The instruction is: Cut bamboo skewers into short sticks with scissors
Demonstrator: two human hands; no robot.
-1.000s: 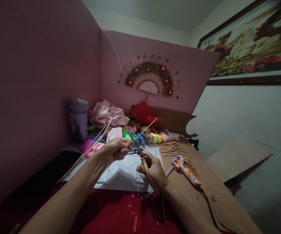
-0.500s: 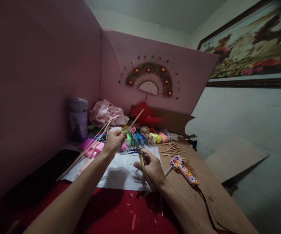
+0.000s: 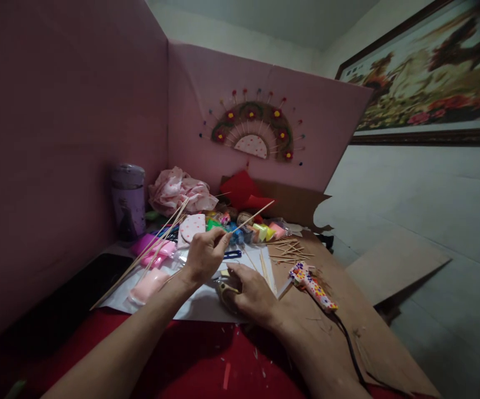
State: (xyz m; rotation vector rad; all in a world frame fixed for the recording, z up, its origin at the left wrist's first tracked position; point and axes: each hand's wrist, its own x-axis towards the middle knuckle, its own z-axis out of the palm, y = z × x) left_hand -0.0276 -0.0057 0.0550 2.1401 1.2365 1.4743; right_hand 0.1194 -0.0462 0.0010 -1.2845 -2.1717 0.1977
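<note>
My left hand, its fingers pinched, grips one end of a thin bamboo stick that points up to the right over the bagged clay. Low over the white paper, my right hand is curled around the brass-coloured handles of a pair of scissors. The scissors' blades are mostly hidden, pointing left beneath my left wrist. Just beyond my right hand lie a blue-handled tool and a few loose sticks on the paper.
Long sticks lean at left beside pink clay packs and a purple tumbler. Short cut sticks and a floral glue gun with a black cord lie on cardboard at right. A decorated fan shape hangs on the pink board behind.
My right hand has lowered the scissors from the stick down to the paper, turning them leftward. My left hand has moved slightly right and nearer, the stick now tilting more to the right.
</note>
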